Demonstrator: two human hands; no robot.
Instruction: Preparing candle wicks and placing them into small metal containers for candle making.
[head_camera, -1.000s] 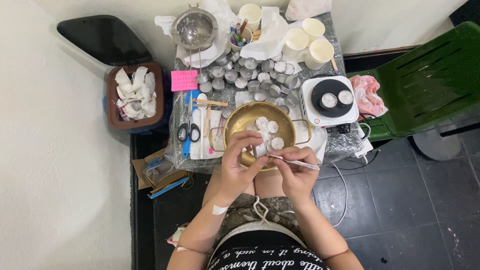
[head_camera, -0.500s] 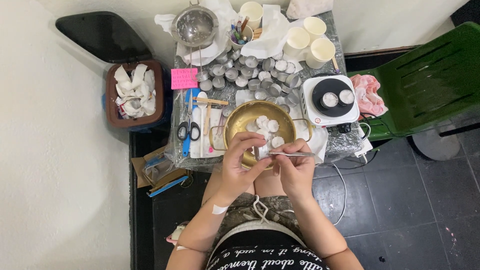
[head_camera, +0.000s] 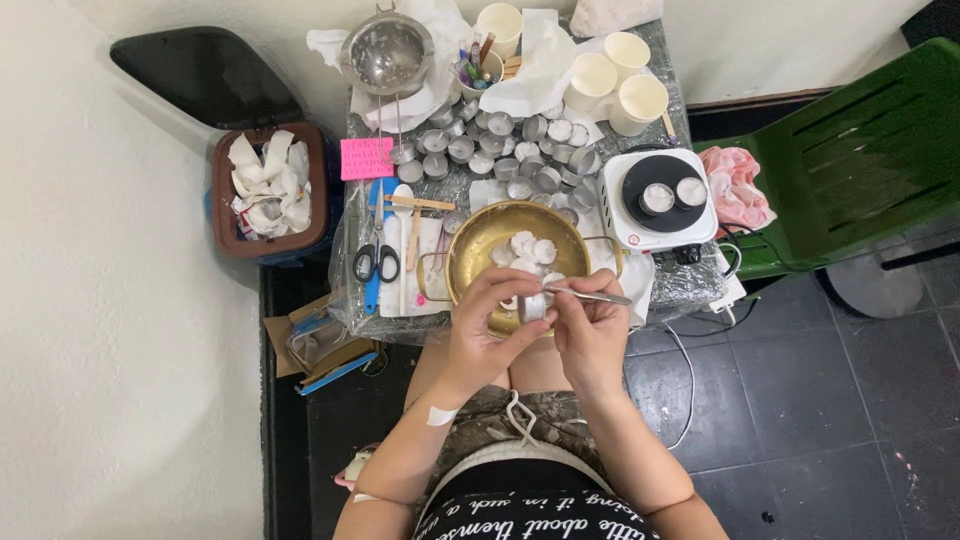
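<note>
Small round metal tealight cup (head_camera: 533, 306) sits pinched in the left hand (head_camera: 492, 325), held over the near rim of the round brass-coloured bowl (head_camera: 470, 255) at the worktop's near edge. Right hand (head_camera: 592, 330) is closed around a thin metal tool (head_camera: 590, 295), its tip at the cup; both hands nearly touching each other. Inside the bowl: several white wax discs (head_camera: 528, 247). Left of the bowl, on clear plastic sheeting: black-handled scissors (head_camera: 375, 262), a white spoon (head_camera: 403, 200), flat wooden sticks (head_camera: 420, 203), a pink sticky note (head_camera: 367, 158). Right of the bowl: white electric hotplate (head_camera: 660, 200) with two small cups on its black plate. Middle of the worktop (head_camera: 700, 285): a crowd of empty metal tealight cups (head_camera: 500, 150). Far edge: metal strainer (head_camera: 387, 55), cream paper cups (head_camera: 625, 75), white tissue. Off the worktop's left edge, a brown bin (head_camera: 222, 215) full of white paper; to the right, a green plastic chair (head_camera: 850, 160) with pink cloth (head_camera: 735, 185).
</note>
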